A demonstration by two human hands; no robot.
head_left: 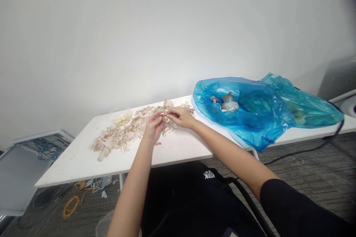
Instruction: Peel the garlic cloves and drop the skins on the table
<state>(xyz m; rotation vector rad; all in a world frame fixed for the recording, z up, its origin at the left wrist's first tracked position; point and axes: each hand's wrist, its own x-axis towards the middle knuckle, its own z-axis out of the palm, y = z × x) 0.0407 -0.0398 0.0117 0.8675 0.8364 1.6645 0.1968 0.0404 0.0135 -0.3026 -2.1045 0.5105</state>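
Observation:
Over the near side of a pile of garlic skins (119, 135), my left hand (154, 124) and my right hand (180, 116) meet fingertip to fingertip. The left fingers are pinched round a small piece too small to make out. A thin dark tool, its kind unclear, is in my closed right hand and points at the left fingertips. Whole garlic bulbs (168, 104) lie just behind the hands. Left of them, a clear bag or dish of pale peeled cloves (121, 119) stands at the pile's back edge.
On the right of the white table (178, 146) an open blue plastic bag (250, 118) holds bulbs, with a green-blue bag (314, 111) beyond it. A wall rises behind. On the floor at left are a yellow cable (71, 206) and a grey panel (16, 177) with blue cables.

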